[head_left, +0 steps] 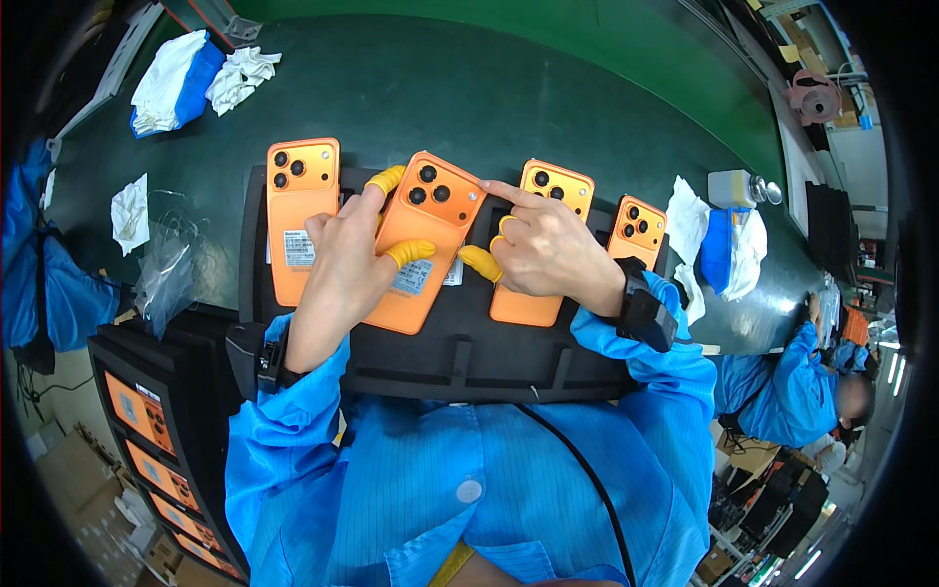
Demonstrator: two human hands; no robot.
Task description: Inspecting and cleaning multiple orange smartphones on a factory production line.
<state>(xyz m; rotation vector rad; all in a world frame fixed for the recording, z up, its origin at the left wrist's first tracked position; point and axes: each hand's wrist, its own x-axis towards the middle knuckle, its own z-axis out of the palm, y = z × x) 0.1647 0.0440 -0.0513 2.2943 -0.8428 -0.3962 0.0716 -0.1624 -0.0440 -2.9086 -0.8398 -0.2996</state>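
Observation:
My left hand (344, 243) grips an orange smartphone (427, 227) by its edges, yellow cots on the thumb and a finger. The phone is tilted over a black foam tray (411, 367), its back with camera lenses and a label facing up. With the index finger stretched out, my right hand (556, 247) touches the phone's upper right corner. That hand's other fingers are curled, and yellow cots show on some. Partly beneath it lies a second orange phone (523, 307). Another phone (303, 210) rests left of my left hand, and one more (638, 233) at the tray's right.
Beside me at the lower left, a black tray stack (108, 391) holds several orange phones. White cloths and blue packs (201, 83) lie at the back left; more cloths (748, 256) and a metal-topped bottle (738, 188) are at right. A co-worker (792, 391) sits further right.

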